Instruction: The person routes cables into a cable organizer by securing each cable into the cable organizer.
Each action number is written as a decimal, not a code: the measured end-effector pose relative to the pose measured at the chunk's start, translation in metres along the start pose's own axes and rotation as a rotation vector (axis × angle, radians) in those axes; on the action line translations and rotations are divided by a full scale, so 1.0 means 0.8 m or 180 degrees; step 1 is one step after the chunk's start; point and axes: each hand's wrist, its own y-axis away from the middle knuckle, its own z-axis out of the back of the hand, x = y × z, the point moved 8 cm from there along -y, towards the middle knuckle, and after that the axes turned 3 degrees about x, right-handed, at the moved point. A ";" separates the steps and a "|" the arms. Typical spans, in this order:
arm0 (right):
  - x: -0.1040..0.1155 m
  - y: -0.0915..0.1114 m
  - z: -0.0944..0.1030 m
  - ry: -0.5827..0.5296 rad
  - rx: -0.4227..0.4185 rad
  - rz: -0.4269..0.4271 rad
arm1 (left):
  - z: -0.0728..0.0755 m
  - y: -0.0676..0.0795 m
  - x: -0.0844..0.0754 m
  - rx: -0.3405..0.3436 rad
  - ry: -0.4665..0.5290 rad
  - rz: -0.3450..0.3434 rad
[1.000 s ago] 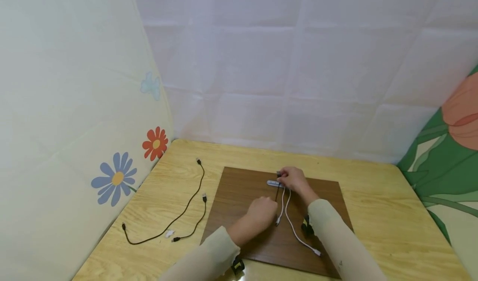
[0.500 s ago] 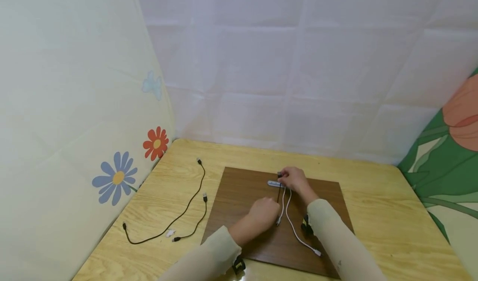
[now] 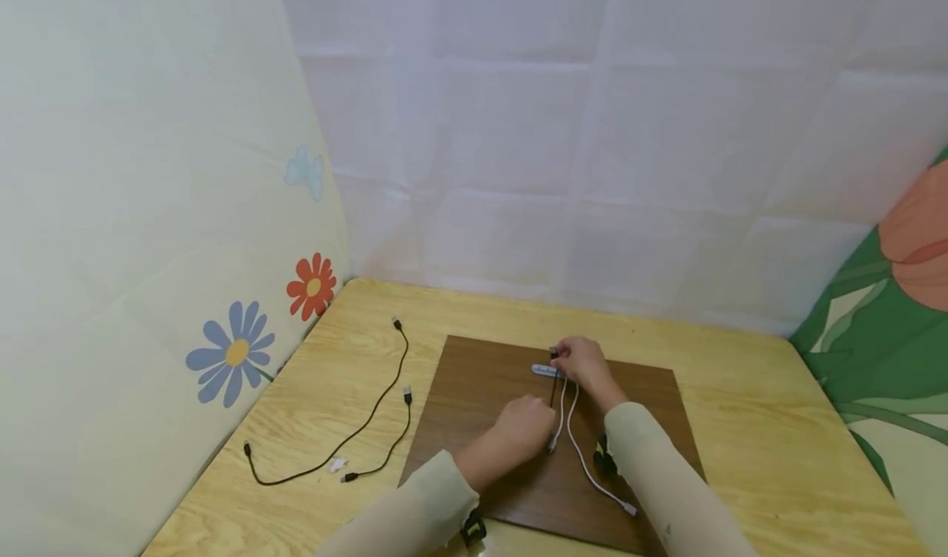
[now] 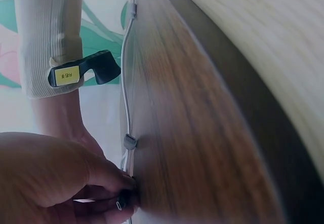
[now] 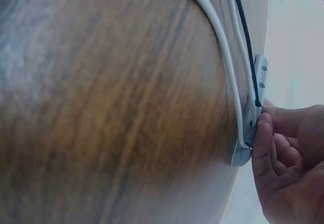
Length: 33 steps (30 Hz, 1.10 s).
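Observation:
A grey-blue cable organizer (image 3: 544, 369) with slots lies near the far edge of the brown board. Two white cables, one shorter (image 3: 560, 417) and one longer (image 5: 223, 41), run from its slots toward me. A thin black USB cable (image 5: 245, 26) stretches between my hands and passes into another slot. My right hand (image 3: 583, 362) pinches it right at the organizer, the USB plug (image 3: 553, 352) sticking out beyond the fingertips. Lower on the board, my left hand (image 3: 524, 427) pinches the cable's other end, a small black connector (image 4: 122, 201). Two slots (image 5: 262, 77) farther along hold no cable.
The brown board (image 3: 474, 392) rests on a yellow wood-grain table (image 3: 770, 425). Left of it lie a long black cable (image 3: 381, 394), a short black cable (image 3: 400, 438) and a small white piece (image 3: 337, 465). Fabric backdrops surround the table's back and sides.
My left hand has shifted slightly right with the black cable's end. My right hand keeps its pinch at the organizer. The head view has tilted a little.

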 end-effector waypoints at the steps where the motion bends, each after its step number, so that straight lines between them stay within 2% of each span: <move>1: -0.001 0.001 0.000 0.0011 -0.0010 -0.0004 | 0.000 0.001 0.000 -0.0003 0.0024 -0.0014; 8: 0.005 0.005 0.001 0.0098 -0.0034 0.0040 | 0.003 0.007 0.002 -0.0075 0.0084 -0.0069; 15: 0.006 0.006 0.000 0.0223 -0.0033 0.0086 | -0.002 0.014 0.000 -0.0163 -0.0015 -0.0100; 24: 0.008 0.005 0.001 0.0260 -0.0040 0.0125 | 0.003 0.020 0.004 -0.0240 -0.0080 -0.0208; 28: 0.006 0.008 0.005 0.0032 0.0011 0.0223 | 0.003 0.019 0.003 -0.0195 -0.0156 -0.0183; 33: -0.005 0.019 0.018 -0.0080 -0.0066 0.0381 | -0.001 0.020 -0.003 -0.0035 -0.0156 -0.0222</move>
